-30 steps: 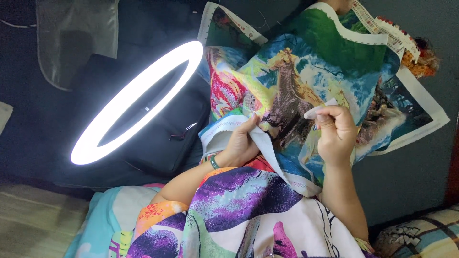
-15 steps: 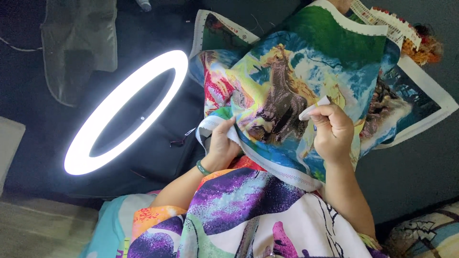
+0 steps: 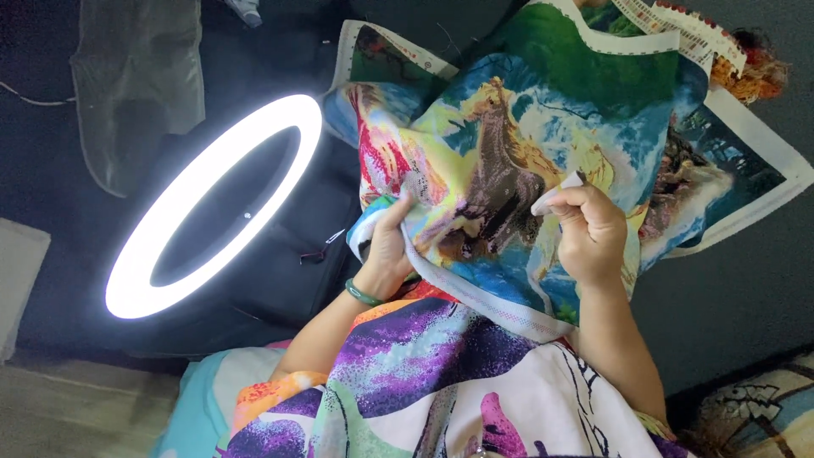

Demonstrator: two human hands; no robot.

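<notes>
A large embroidery canvas (image 3: pixel 543 110) with a colourful horse picture and white borders lies over my lap. My left hand (image 3: pixel 387 246) grips its lower left edge, fingers tucked under the fabric; a green bangle sits on that wrist. My right hand (image 3: pixel 591 229) rests on top of the canvas at the right, fingers pinched together near a long pale nail; whether a needle or thread is between them is too small to tell. A tuft of orange threads (image 3: pixel 750 72) hangs at the canvas's upper right corner.
A lit ring light (image 3: pixel 208 203) stands at the left over a black bag (image 3: pixel 280 254). A grey transparent bag (image 3: pixel 140 93) lies at upper left. A patterned cloth (image 3: pixel 441 382) covers my lap. A cushion (image 3: pixel 755 416) sits at bottom right.
My left hand has slid down and left along the canvas edge and pulled the fabric over its fingers. The right hand has stayed pinched in nearly the same place. The view shifted slightly.
</notes>
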